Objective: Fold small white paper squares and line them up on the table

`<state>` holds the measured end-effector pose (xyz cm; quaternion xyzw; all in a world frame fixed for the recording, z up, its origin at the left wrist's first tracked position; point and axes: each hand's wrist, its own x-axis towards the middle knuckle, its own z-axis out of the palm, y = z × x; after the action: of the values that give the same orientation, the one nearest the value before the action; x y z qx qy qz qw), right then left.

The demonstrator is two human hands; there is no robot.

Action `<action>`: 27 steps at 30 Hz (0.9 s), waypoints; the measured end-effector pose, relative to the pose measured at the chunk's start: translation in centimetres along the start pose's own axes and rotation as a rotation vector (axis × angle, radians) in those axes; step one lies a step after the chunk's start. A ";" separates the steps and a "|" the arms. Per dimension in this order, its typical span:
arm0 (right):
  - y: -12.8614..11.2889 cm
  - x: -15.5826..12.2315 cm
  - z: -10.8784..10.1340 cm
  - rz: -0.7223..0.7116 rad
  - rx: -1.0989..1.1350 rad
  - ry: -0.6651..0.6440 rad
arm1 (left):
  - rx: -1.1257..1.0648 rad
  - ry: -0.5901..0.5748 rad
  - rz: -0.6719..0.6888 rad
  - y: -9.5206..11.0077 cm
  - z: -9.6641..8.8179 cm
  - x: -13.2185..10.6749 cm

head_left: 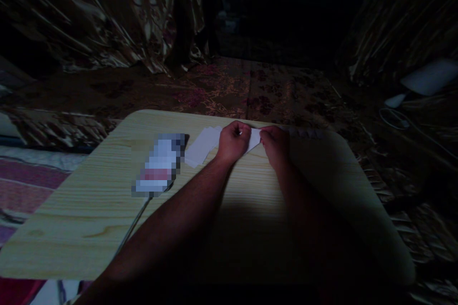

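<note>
Between my two hands is a piece of white paper (253, 139), held near the far edge of the wooden table (250, 214). My left hand (233, 143) is closed on its left side, thumb and fingers pinched. On the right side, my right hand (275, 144) pinches the same paper; its lower part is in deep shadow. Just left of my left hand, several white paper strips (203, 147) lie in a loose, overlapping pile on the tabletop.
A pixelated, phone-shaped device (157, 164) lies on the table at the left, with a cable (134, 223) running toward me. Patterned curtains (143, 9) hang behind a flower-patterned cloth surface (229, 88). A white object (431, 76) and a looped cable (393, 118) are at the right.
</note>
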<state>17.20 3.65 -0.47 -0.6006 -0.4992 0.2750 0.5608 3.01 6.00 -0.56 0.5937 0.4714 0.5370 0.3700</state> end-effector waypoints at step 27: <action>-0.3 0.0 0.0 -0.011 -0.028 -0.007 | -0.208 -0.045 -0.097 0.6 0.0 -0.2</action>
<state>17.12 3.56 -0.14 -0.6045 -0.5083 0.2671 0.5521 3.08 5.62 -0.07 0.5404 0.4327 0.5509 0.4660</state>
